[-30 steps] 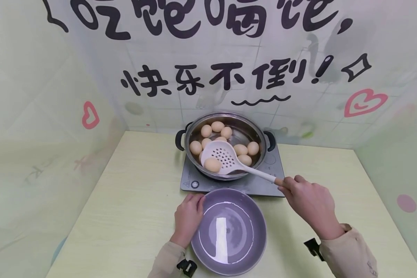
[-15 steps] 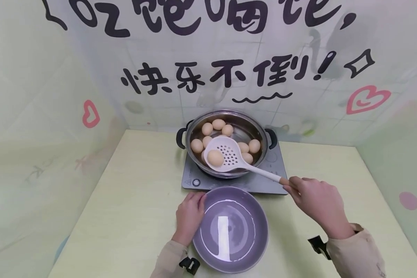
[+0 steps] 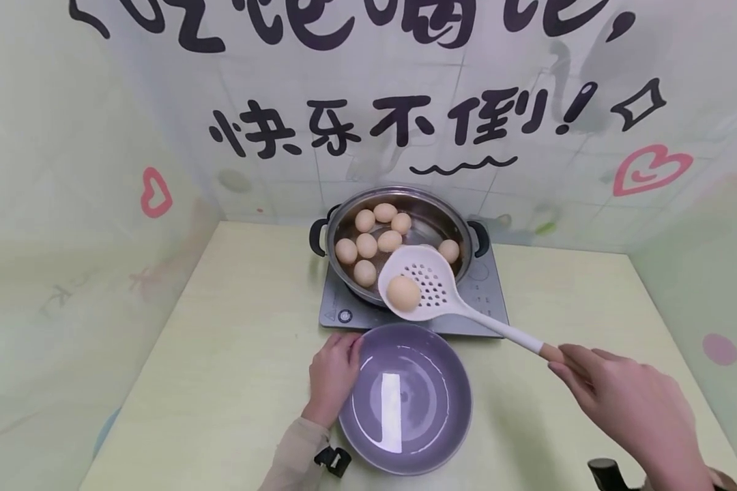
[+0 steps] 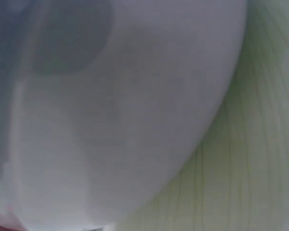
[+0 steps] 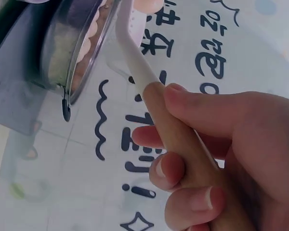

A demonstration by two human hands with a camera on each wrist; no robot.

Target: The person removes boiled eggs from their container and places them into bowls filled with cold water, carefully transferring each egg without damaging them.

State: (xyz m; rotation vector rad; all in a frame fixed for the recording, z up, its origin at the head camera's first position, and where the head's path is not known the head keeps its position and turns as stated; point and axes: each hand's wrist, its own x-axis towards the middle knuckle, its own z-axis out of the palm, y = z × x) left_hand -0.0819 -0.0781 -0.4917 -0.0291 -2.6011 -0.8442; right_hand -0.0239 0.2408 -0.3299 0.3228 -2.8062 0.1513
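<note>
In the head view my right hand (image 3: pixel 635 402) grips the wooden handle (image 5: pixel 178 144) of a white slotted skimmer (image 3: pixel 432 276), fingers and thumb wrapped round it in the right wrist view. One brown egg (image 3: pixel 403 293) lies in the skimmer's head, which is over the front rim of a steel pot (image 3: pixel 430 198). Several eggs (image 3: pixel 366 245) sit inside the pot; the skimmer hides part of it. My left hand (image 3: pixel 334 375) holds the left rim of a purple bowl (image 3: pixel 460 409) with nothing in it. The bowl's outer wall (image 4: pixel 135 120) fills most of the left wrist view.
Beneath the pot is a flat grey induction cooker (image 3: pixel 488 310), just behind the bowl. Black handles (image 3: pixel 480 239) stick out at the pot's sides. A pale wooden table (image 3: pixel 239 327) carries everything, with printed sheeting (image 3: pixel 270 191) at the back and both sides.
The skimmer with its egg has come up out of the pot, toward me and to the right, together with my right hand. My left hand stays on the bowl.
</note>
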